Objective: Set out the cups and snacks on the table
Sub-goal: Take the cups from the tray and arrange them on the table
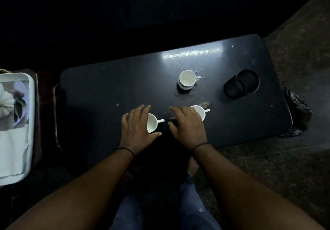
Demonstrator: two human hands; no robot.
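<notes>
Three white handled cups stand upright on the dark table. The far cup sits near the middle, on top of another white piece. The left cup is partly covered by my left hand, which is palm down with fingers spread, its thumb below the cup's rim. The right cup peeks out behind my right hand, also palm down with fingers apart. Neither hand closes around a cup. All cups look empty.
A black mesh holder lies on its side at the table's right. A white tray with white cloth and other items rests on a stand to the left. A black bag hangs past the right edge. My knees are below.
</notes>
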